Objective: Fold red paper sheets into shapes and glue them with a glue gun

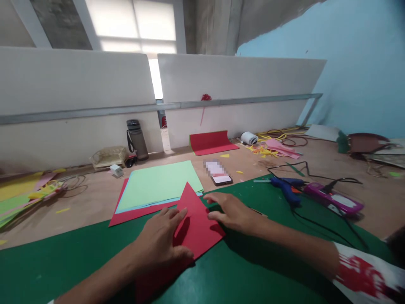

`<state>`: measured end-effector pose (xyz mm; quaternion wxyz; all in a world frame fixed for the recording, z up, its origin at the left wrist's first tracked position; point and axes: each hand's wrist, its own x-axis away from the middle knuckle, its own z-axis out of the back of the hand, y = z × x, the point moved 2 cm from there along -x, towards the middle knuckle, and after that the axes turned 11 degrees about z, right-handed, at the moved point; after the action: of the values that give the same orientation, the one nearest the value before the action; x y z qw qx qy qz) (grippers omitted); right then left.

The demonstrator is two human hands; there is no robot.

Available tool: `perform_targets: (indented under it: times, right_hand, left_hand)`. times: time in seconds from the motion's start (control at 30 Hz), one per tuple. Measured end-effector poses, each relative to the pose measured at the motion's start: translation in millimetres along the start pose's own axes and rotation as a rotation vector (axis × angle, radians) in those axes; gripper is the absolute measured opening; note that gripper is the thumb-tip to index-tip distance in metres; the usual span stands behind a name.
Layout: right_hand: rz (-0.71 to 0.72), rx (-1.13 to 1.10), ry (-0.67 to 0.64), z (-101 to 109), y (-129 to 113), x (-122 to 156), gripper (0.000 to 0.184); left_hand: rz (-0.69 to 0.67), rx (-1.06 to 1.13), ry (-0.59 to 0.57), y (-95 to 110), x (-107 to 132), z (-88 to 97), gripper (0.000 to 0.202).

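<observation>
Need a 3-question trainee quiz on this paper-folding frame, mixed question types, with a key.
1. True or false: the left hand and the right hand both touch the red paper.
2. Multiple choice: what colour is the top sheet of the paper stack behind the hands? A) yellow B) light green C) purple
3. Fill in: the blue glue gun lies to the ____ of the red paper, seen from the person.

Key: 1 true; 2 B; 3 right.
</observation>
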<state>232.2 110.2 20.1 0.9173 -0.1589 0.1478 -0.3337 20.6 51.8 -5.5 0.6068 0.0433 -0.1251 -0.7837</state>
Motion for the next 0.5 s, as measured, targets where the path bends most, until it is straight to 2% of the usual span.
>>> perform_targets:
  times: [0.07,0.13,0.23,0.37,0.5]
  right_hand:
    - [0.05,-0.101,-0.063,-7.4,-1.8,-13.1,0.05]
    - [0.114,-0.091,-0.139,-14.3,-0.4,-21.0,0.059]
    - [0.191,0.03,-0.215,-21.7,5.3,-24.4,0.056]
    - [0.144,0.135,-0.232,-26.8,12.4,-22.3,0.048]
    - [0.09,0.068,-0.212,-35.3,15.2,-18.6,0.042]
  left_hand:
    - [0.001,-0.004,0.013,3.3,1.7,-0.3,0.097]
    - [-0.015,-0.021,0.009,5.4,1.8,-3.0,0.096]
    - [-0.056,-0.022,0.018,4.3,-0.8,-9.3,0.092]
    - [-0.107,-0.001,0.118,-2.7,-4.2,-17.1,0.087]
    - [-0.087,0.01,0.154,-10.8,-4.5,-20.3,0.067]
